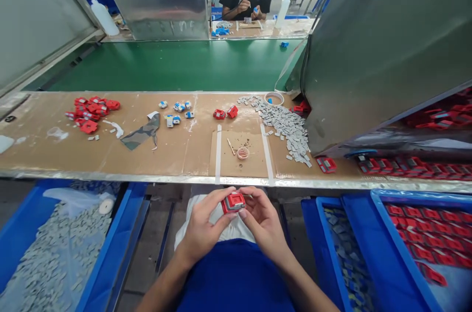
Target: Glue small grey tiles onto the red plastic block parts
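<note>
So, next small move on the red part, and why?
Probably a light thumb press by the right-hand grip: its thumb lies at the near edge of the red part, while the left-hand grip holds the opposite side.

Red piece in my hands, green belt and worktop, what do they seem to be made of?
Red piece: probably hard plastic, fairly smooth, judging by its solid red and crisp edges. Green belt: perhaps rubber or PVC, smooth, since it shows soft reflections. Worktop: its cover looks like cardboard, mostly matt, from the brown colour and whitish scuffs.
</note>
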